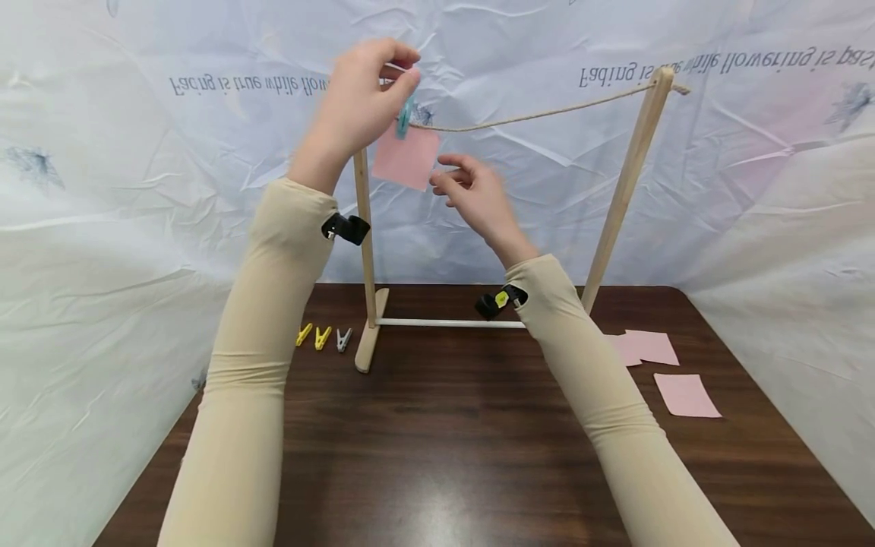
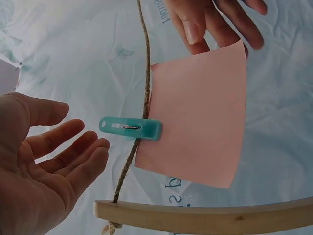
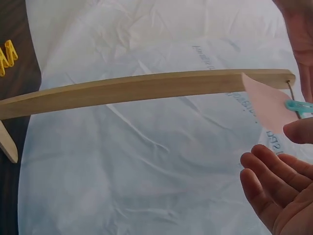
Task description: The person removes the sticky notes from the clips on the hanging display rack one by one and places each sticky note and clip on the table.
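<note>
A square pink paper (image 2: 195,117) hangs from a twine line (image 1: 519,119), held there by a teal clothespin (image 2: 131,128). My left hand (image 1: 362,95) is at the clothespin's outer end; the left wrist view shows a gap between its loosely bent fingers and the pin. Beside the paper's lower right corner in the head view is my right hand (image 1: 478,197), its fingers relaxed and holding nothing. In the right wrist view the paper (image 3: 266,103) shows just beyond the right fingertips.
Two wooden posts (image 1: 625,190) carry the twine, with a white rod (image 1: 451,324) low between them. Two yellow clothespins (image 1: 322,338) and a grey clothespin (image 1: 344,339) lie by the left foot. More pink papers (image 1: 687,395) lie at the table's right. Printed sheeting (image 1: 772,152) surrounds the table.
</note>
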### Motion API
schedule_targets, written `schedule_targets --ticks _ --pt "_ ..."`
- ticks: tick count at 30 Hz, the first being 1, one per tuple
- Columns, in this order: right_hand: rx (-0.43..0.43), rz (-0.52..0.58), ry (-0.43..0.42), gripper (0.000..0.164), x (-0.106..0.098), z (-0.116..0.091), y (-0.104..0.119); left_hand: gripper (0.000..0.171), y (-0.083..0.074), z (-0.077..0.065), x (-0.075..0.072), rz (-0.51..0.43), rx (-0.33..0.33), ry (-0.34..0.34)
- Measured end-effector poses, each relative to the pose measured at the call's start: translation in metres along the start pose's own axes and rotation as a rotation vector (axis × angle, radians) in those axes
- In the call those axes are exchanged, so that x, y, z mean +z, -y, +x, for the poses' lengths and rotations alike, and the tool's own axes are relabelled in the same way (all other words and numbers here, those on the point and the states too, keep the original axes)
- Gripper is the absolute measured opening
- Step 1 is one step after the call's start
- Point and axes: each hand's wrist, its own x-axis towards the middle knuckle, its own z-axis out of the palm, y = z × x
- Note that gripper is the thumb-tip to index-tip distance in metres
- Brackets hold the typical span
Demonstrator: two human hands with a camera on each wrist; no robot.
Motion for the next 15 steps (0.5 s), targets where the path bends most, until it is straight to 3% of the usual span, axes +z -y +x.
schedule_targets --ticks 7,11,15 --pt "0.014 -0.032 0.060 0.043 0.011 -0.001 -0.006 0.045 0.004 0.006 0.006 0.049 -0.071 0.108" --pt "0.006 -0.052 0.042 0.032 0.009 0.001 -0.005 0.046 0.002 0.011 0.008 0.072 -0.073 0.149" --pt "-0.004 -0.072 0.032 0.027 0.010 0.002 -0.003 0.042 0.004 0.009 0.007 0.092 -0.045 0.148"
